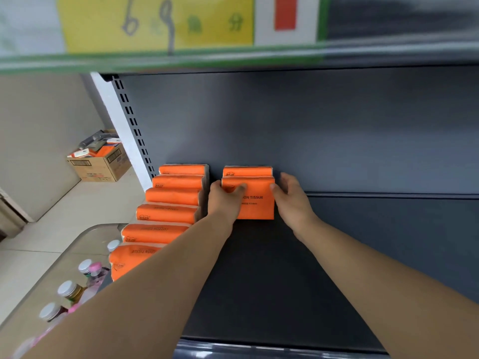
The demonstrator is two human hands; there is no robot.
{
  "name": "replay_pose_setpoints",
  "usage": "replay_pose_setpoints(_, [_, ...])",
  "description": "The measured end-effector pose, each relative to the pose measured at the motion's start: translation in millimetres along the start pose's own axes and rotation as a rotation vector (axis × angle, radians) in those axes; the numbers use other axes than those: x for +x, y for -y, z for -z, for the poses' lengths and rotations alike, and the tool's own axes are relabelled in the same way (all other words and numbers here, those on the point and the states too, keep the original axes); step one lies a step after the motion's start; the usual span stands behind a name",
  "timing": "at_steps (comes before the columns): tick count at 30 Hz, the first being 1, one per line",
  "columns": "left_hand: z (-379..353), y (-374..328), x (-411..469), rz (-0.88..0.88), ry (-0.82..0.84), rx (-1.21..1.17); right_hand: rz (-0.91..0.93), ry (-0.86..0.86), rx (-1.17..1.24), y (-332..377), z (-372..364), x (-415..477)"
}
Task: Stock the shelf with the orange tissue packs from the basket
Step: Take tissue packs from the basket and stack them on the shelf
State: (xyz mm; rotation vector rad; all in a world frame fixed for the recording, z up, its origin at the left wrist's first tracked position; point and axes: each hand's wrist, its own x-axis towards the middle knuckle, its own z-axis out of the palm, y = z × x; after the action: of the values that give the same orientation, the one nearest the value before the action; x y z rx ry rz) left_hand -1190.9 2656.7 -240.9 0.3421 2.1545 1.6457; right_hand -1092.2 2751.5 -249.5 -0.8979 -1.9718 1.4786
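I record two forearms, bare along their whole visible length, running in from lower left and lower right of frame. Left hand [225,200] and right hand [291,195] likewise bare.

Beige wall [39,125], pale tiled floor [77,203], open cardboard box [101,164] by the wall, slotted grey upright [132,125], yellow sign [155,22] overhead, capped bottles [68,288] lower left.

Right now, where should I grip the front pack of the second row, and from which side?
Grip the front pack by its short ends, coming from the aisle as the left hand and right hand do: another pack backs it, and the left row leaves only a narrow gap.
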Motion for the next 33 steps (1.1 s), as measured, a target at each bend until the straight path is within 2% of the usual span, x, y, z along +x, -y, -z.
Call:
replay_pose_setpoints(6, [2.9,-16.8,-23.2,-0.205,-0.116,0.227,0.127,-0.013,-0.19,14.2,10.6,-12.8])
replay_pose_setpoints(11, [10.4,-33.4,-50.4,-0.33,-0.048,0.431,0.245,-0.012,-0.411,30.4,21.2,-36.0])
replay_pose_setpoints(20, [31.7,-25.0,-104.2,-0.587,0.064,0.863,0.309,0.002,-0.72,41.7,30.9,-91.8])
replay_pose_setpoints(33, [73.1,6.6,-192.4,-0.761,0.078,1.173,0.381,0.029,-1.006,45.7,44.9,-200.0])
